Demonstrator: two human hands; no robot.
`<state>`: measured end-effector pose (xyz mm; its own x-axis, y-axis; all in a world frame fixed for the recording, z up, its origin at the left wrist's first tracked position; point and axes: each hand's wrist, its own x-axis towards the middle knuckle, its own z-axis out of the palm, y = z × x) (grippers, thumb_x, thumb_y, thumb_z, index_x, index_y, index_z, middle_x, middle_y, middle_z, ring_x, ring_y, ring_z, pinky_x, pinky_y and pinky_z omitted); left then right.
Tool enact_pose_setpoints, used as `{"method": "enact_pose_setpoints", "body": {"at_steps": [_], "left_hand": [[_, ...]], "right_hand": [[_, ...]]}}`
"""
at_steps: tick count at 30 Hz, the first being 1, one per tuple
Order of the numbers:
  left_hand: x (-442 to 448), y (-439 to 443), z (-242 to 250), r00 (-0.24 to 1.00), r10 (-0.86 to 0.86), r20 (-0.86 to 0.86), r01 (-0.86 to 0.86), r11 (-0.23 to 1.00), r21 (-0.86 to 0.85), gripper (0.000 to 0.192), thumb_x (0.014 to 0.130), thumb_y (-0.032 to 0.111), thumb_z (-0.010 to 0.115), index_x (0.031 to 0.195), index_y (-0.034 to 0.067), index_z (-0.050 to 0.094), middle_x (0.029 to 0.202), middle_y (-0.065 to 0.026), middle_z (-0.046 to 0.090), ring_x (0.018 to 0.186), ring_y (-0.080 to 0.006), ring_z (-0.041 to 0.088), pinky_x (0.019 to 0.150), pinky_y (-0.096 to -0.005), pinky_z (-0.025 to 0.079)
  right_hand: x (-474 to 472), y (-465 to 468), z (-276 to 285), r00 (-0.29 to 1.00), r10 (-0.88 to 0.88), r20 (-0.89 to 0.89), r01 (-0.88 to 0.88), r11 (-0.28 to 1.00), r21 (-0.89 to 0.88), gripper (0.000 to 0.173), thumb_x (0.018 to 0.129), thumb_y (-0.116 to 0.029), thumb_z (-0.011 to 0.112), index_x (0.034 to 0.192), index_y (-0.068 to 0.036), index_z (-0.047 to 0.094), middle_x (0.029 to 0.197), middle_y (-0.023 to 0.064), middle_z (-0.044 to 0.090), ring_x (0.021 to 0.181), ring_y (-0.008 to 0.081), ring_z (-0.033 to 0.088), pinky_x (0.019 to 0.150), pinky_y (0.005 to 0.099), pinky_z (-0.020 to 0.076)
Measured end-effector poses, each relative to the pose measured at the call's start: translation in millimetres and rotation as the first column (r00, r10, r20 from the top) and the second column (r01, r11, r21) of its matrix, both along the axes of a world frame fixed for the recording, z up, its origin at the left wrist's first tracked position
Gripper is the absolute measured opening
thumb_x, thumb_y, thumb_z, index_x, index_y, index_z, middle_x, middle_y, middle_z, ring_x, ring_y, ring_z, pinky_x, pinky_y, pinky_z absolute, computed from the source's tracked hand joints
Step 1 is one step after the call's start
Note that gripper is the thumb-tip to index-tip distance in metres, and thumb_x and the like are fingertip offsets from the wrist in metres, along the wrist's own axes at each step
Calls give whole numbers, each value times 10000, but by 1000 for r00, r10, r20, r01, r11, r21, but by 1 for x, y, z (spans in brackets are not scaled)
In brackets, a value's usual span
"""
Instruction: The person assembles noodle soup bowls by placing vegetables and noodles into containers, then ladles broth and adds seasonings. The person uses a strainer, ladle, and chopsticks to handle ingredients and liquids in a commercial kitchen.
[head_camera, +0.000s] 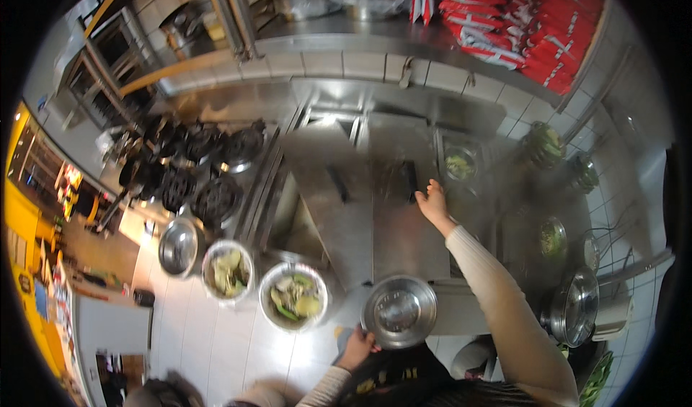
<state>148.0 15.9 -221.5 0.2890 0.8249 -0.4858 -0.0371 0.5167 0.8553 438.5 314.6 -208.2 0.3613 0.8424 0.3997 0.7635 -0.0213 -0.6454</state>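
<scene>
My left hand [359,348] grips the lower left rim of a round stainless steel bowl [399,312], held in front of my body. Only a shiny bottom with small specks shows inside it. My right hand [433,204] reaches forward over a flat steel lid [393,239], just right of the lid's black handle [411,180]. Its thumb and fingers are apart; whether the thumb touches the handle is unclear. A second steel lid [346,228] with a black handle [337,184] lies askew to the left, baring part of the fryer-like basin [292,218] beneath.
Two bowls of cut vegetables [293,297] [228,272] and a steel bowl [178,247] stand left. Gas burners [216,199] lie beyond them. At right are a small vegetable bowl [460,163] and a large glass-lidded pan [576,307]. Red packets [535,34] fill the upper shelf.
</scene>
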Motion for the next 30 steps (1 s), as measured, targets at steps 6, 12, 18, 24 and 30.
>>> {"method": "enact_pose_setpoints", "body": {"at_steps": [6, 12, 18, 24, 30], "left_hand": [[-10, 6, -17, 920, -259, -293, 304, 946, 117, 365, 846, 111, 479, 1094, -100, 314, 665, -146, 588, 481, -194, 579, 445, -307, 462], [-19, -11, -20, 944, -180, -277, 255, 929, 268, 271, 845, 160, 558, 1062, 11, 492, 760, -137, 573, 557, -233, 553, 528, -350, 467], [2, 9, -17, 942, -257, -218, 268, 963, 23, 474, 849, 98, 476, 1230, -74, 255, 697, -118, 557, 548, -172, 553, 489, -305, 454], [20, 20, -31, 918, -312, -246, 353, 924, 147, 518, 898, 231, 466, 1202, -120, 234, 634, -120, 545, 555, -193, 555, 488, -347, 430], [-30, 12, -13, 920, -372, -124, 389, 908, 158, 554, 906, 429, 469, 1234, -14, 413, 1025, -209, 571, 901, -299, 571, 801, -395, 445]], "right_hand": [[-19, 72, 4, 593, -205, -779, -122, 933, -338, 158, 820, -83, 616, 853, 27, 508, 647, 97, 577, 453, 125, 507, 384, 288, 379], [18, 61, 34, 686, -280, -672, 83, 947, -311, 105, 783, -52, 603, 721, 0, 537, 586, 81, 544, 388, 103, 427, 344, 262, 318], [115, 25, 34, 585, -311, -749, 173, 950, -259, 147, 755, -41, 593, 663, -30, 478, 558, 36, 494, 389, 94, 408, 338, 262, 285], [137, 24, -6, 614, -256, -747, 117, 965, -235, 168, 772, -51, 615, 693, -42, 468, 563, 37, 486, 394, 96, 386, 349, 251, 285], [175, 41, -43, 694, -300, -655, 54, 928, -368, 326, 879, -189, 572, 1089, 53, 509, 607, 21, 436, 496, 108, 365, 445, 287, 321]]}}
